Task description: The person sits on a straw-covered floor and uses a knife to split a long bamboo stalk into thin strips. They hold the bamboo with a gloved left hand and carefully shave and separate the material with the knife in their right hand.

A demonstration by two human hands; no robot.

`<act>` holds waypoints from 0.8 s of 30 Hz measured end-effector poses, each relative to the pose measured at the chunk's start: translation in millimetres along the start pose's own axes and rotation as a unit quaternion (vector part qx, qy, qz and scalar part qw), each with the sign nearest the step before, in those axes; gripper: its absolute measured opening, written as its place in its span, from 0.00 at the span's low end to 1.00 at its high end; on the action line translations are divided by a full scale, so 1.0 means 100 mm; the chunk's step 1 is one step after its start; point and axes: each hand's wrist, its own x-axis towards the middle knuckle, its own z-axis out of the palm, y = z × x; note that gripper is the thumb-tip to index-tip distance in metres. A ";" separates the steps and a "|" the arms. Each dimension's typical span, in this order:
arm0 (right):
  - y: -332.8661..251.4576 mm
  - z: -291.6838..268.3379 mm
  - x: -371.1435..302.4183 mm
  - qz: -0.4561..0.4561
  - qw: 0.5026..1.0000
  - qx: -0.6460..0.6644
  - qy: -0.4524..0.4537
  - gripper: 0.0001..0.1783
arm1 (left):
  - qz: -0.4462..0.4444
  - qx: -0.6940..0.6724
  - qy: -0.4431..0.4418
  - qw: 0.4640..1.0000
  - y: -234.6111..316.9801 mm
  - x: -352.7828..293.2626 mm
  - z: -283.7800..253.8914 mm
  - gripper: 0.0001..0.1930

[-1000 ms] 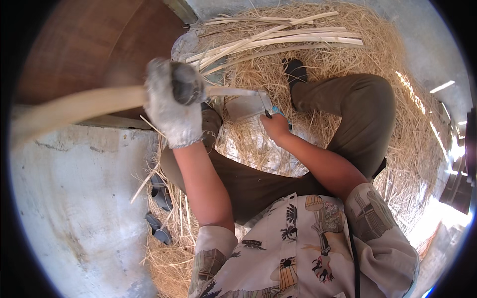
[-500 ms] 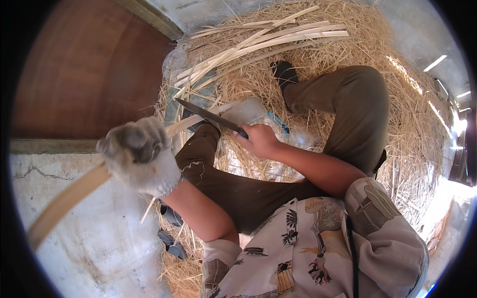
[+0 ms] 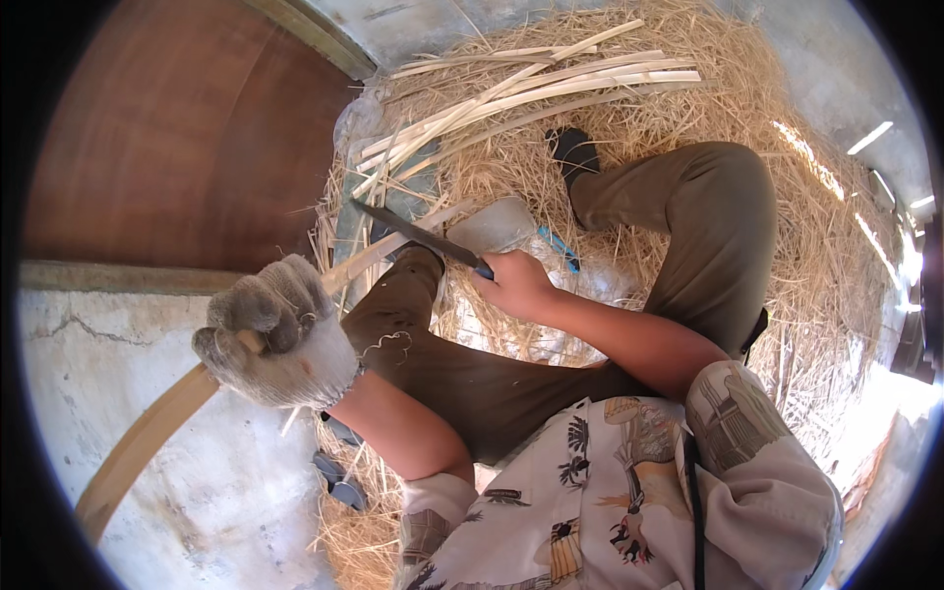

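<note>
A long pale strip of wood or bamboo [image 3: 147,442] runs diagonally past my left side. My left hand [image 3: 280,339], in a grey-white knit glove, is closed around it, and part of the strip shows between the fingers. Beyond the glove the strip continues over my lower leg. My bare right hand [image 3: 518,283] grips the dark handle of a long knife [image 3: 418,234]. Its blade points up and left and crosses over the far part of the strip; whether it touches the strip I cannot tell.
Several split strips [image 3: 551,88] lie on a thick bed of straw-like shavings [image 3: 678,108] ahead. A blue-handled tool [image 3: 559,248] and a pale flat piece [image 3: 492,224] lie between my legs. On the left are a brown panel [image 3: 187,147], a cracked wall [image 3: 187,472] and dark slippers [image 3: 344,487].
My gloved hand, blurred by motion before, is now sharp, its grip still on the strip. The strip's near end has swung slightly down and right. The knife has shifted little, and the view has moved slightly.
</note>
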 end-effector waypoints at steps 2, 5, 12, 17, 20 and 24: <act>-0.01 -0.04 0.02 0.007 0.999 -0.032 -0.018 0.16 | -0.001 0.020 -0.015 1.000 0.04 0.00 -0.06 0.26; 0.39 0.01 0.13 0.220 0.972 0.008 -0.084 0.20 | -0.023 -0.094 -0.077 0.992 0.21 0.00 0.02 0.27; 0.59 0.16 0.09 0.203 0.978 -0.003 -0.052 0.22 | -0.072 -0.023 -0.122 0.990 0.17 -0.04 -0.01 0.24; 0.00 0.08 0.07 0.007 0.999 -0.025 -0.038 0.17 | -0.004 -0.037 0.060 0.997 0.15 -0.22 -0.11 0.21; 0.50 0.06 0.08 0.064 0.995 -0.062 -0.049 0.18 | -0.026 -0.031 -0.057 0.998 0.27 -0.18 0.02 0.24; 0.65 0.17 0.09 0.284 0.951 0.026 -0.119 0.20 | 0.093 -0.102 -0.146 0.980 0.37 -0.32 -0.11 0.27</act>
